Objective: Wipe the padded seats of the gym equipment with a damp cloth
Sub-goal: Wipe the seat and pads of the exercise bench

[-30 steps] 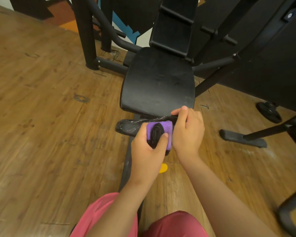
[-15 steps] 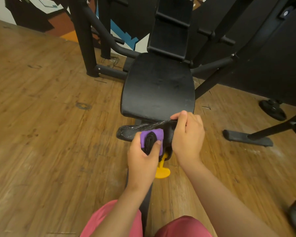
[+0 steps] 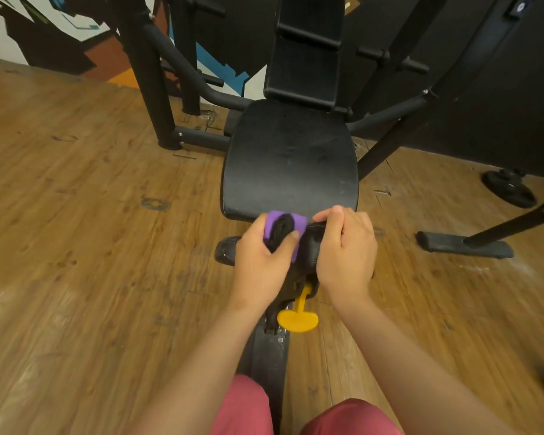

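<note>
The seat pad (image 3: 289, 158) stands mid-floor, its backrest (image 3: 308, 51) rising from the far edge. Just near of it lies a small pad (image 3: 226, 249), both hands on it: the left hand (image 3: 261, 255) with the cloth (image 3: 283, 227) at the seat's near edge, the right hand (image 3: 346, 246) beside it. A pull handle (image 3: 297, 318) hangs nearer, above the frame beam (image 3: 264, 356). An upright post (image 3: 148, 89) stands far left, and a weight plate (image 3: 509, 189) lies far right.

Wood floor (image 3: 76, 246); yellow T-handle (image 3: 297, 320) by black rail (image 3: 264, 365); weight plate (image 3: 509, 189) lying far right.
</note>
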Demonstrator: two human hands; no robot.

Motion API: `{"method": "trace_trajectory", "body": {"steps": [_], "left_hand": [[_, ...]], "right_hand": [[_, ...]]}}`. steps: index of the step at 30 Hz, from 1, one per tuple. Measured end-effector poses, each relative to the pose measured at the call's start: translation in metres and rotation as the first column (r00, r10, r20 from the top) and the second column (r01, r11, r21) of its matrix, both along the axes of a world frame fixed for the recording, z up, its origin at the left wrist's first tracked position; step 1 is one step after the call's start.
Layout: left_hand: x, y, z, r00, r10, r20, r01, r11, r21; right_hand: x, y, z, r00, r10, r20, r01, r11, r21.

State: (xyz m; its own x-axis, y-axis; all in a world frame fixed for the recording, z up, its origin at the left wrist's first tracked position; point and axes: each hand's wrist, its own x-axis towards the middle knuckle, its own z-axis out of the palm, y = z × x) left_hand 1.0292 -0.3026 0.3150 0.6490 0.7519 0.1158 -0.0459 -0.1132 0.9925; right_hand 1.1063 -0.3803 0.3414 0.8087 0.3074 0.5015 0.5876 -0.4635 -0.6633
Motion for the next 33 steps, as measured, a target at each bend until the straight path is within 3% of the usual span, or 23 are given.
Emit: {"method": "trace_trajectory", "body": {"steps": [2,6,13,16,19,22,31,33], "left_hand": [[0.004,0.0,0.017,0.997,-0.066,0.046,0.065,0.997,0.04],[0.015,0.019,0.018,0.989,-0.118,-0.093,0.132,0.977,0.168],[0.003,0.044,-0.037,0.956,0.044,-0.289,0.038,0.962,0.272],[0.001,0.042,-0.033,0.962,0.057,-0.266,0.008,0.971,0.238],[0.005,0.019,-0.012,0.994,-0.016,-0.107,0.027,0.994,0.103],[0.007,0.005,-0.004,1.0,-0.013,-0.017,0.014,0.997,0.08],[-0.017,0.047,-0.073,0.973,0.179,-0.147,-0.129,0.946,0.299],[-0.019,0.059,-0.078,0.94,0.288,-0.185,-0.235,0.935,0.265]], "right_hand": [[0.0,0.0,0.001,1.0,0.005,-0.022,-0.005,1.0,-0.006],[0.002,-0.001,-0.002,1.0,0.008,-0.011,-0.007,1.0,0.026],[0.003,-0.001,-0.005,1.0,-0.001,-0.028,0.002,0.999,0.035],[0.002,-0.001,-0.004,1.0,0.007,-0.019,-0.006,1.0,0.03],[0.002,-0.001,-0.002,1.0,0.014,-0.009,-0.014,0.999,0.035],[0.002,-0.001,-0.002,1.0,0.015,-0.009,-0.015,0.999,0.035],[0.001,-0.001,-0.003,1.0,0.009,-0.014,-0.009,1.0,0.001],[0.0,-0.001,-0.003,1.0,0.009,-0.011,-0.009,1.0,0.001]]}}
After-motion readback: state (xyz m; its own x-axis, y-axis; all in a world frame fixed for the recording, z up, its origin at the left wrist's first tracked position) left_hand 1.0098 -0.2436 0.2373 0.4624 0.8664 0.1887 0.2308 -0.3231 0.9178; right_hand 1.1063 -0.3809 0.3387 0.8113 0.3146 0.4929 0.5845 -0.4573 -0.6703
